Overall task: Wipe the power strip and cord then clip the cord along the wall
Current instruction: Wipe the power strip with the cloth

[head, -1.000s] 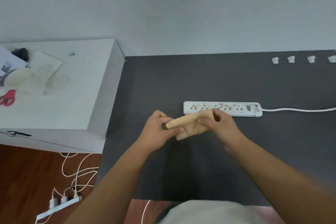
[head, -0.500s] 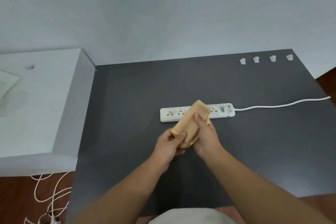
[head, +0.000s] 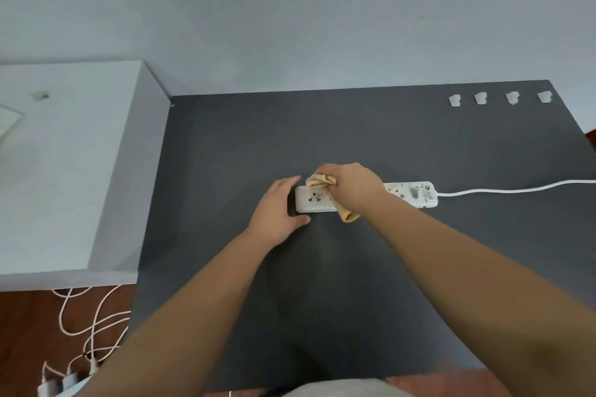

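A white power strip [head: 416, 193] lies across the middle of the dark grey table [head: 225, 145], with dirty marks on its right part. Its white cord [head: 516, 188] runs off to the right edge. My right hand [head: 350, 185] presses a folded tan cloth [head: 317, 181] onto the strip's left-middle part, hiding the sockets beneath. At the strip's left end my left hand [head: 279, 209] cups around it, thumb at the near edge and fingers at the far corner. Several small white cord clips [head: 498, 98] sit in a row at the table's far right, close to the wall.
A white cabinet [head: 64, 164] stands to the left of the table, a bit higher. On the wooden floor at the lower left lie tangled white cables [head: 93, 325] and another strip with plugs [head: 58, 385]. A pale wall [head: 290, 10] runs behind the table.
Both hands were folding the cloth above the table in front of the strip. Now my right hand has put the cloth down on the strip and my left hand has gone to the strip's left end.
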A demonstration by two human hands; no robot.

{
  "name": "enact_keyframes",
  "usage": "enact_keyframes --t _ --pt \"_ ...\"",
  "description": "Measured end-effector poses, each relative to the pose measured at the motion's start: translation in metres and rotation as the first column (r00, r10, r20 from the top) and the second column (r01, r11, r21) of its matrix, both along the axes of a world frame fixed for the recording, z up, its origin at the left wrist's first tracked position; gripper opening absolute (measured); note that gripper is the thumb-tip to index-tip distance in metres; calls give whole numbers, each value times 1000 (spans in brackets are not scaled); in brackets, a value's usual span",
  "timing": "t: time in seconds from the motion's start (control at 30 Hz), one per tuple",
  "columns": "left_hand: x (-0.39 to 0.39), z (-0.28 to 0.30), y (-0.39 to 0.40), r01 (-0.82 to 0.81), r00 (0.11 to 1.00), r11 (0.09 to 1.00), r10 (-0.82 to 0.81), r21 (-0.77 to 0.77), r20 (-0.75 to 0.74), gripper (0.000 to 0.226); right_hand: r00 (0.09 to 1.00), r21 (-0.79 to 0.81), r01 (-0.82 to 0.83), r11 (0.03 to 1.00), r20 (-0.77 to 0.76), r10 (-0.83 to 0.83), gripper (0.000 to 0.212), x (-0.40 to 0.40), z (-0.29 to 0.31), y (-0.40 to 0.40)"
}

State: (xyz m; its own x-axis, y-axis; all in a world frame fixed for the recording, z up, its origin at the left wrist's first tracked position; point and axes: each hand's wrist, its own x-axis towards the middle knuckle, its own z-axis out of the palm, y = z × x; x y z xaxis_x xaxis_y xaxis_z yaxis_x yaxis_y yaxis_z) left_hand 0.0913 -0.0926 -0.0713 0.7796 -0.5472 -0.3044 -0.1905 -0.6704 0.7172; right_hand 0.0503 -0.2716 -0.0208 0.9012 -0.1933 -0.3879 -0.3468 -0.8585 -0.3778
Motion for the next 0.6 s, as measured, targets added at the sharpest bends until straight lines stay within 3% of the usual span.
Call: enact_keyframes --t 0.27,0.43,0.6 --pt "8 -10 -3 17 1000 997 -17 -77 -4 108 977 -52 -197 979 -96 192 32 -18 -14 -1" --pt "12 -12 0 -7 999 990 0 -139 -52 110 999 62 2 998 45 -4 30 5 -2 -7" --pt "13 -14 3 -39 994 981 20 -189 -104 113 982 -2 -156 988 -110 155 37 11 -11 24"
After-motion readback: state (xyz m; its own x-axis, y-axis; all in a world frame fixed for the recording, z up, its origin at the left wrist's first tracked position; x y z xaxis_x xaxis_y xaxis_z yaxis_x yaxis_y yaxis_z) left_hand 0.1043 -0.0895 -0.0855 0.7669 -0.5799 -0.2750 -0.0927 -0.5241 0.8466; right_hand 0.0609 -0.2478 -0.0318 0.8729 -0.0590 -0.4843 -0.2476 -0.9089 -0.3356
